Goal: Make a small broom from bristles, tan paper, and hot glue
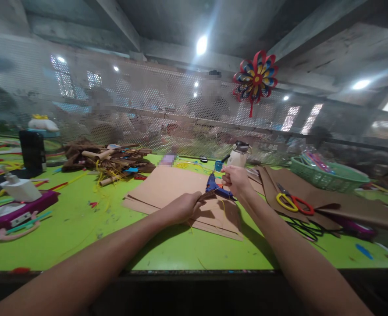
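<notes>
My right hand [235,179] is closed around the handle of a blue glue gun [216,188], whose nozzle points down at a small brown paper piece [207,196]. My left hand [184,206] pinches that brown piece at its edge, fingers pressed together. Both hands hover over a stack of tan cardboard sheets [167,186] lying on the lime-green table [82,228].
Red and yellow scissors [294,203] lie on brown paper [341,206] to the right, beside a green basket [328,175]. A pile of brown paper rolls [110,160] sits at back left, a white jar [239,154] behind the hands. A perforated screen with a paper pinwheel [255,79] closes the back.
</notes>
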The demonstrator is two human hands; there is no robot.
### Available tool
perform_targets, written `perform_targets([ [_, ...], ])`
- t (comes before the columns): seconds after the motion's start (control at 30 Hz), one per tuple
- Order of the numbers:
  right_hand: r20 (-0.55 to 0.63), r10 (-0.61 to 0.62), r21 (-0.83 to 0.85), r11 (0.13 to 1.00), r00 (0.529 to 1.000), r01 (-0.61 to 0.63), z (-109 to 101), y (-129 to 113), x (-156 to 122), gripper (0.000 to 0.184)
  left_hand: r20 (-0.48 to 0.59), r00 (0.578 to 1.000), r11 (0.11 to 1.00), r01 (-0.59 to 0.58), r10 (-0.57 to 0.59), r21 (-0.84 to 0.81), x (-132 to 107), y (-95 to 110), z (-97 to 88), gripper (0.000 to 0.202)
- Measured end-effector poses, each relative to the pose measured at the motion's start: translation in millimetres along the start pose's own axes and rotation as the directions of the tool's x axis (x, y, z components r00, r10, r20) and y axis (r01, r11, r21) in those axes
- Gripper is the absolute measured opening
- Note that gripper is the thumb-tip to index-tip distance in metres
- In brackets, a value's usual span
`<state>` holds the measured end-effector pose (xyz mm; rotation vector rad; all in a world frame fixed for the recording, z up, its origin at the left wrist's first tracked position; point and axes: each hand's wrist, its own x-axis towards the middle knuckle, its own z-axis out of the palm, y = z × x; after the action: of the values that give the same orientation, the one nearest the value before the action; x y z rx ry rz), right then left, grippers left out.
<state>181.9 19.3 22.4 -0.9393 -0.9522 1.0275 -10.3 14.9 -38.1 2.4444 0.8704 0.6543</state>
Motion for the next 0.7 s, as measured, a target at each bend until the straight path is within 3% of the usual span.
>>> perform_targets([
  [0.27, -0.015, -0.013, -0.013, 1.000, 1.000, 0.012, -2.1, -2.6, -0.4, 0.021, -0.048, 0.999, 1.000, 0.016, -0.017, -0.023, -0.9, 0.4, 1.0, 0.031],
  [0.53, -0.033, -0.048, -0.043, 0.998, 0.998, 0.047, -1.1, -1.0, 0.9, 0.023, -0.118, 0.993, 0.988, 0.007, -0.025, -0.153, -1.3, 0.1, 2.4, 0.020],
  [0.7, -0.173, -0.186, -0.055, 0.982, 0.967, 0.179, -35.8, -24.2, 11.5, 0.026, -0.185, 0.979, 0.964, 0.030, -0.081, -0.263, -4.1, -7.1, -1.9, 0.009],
])
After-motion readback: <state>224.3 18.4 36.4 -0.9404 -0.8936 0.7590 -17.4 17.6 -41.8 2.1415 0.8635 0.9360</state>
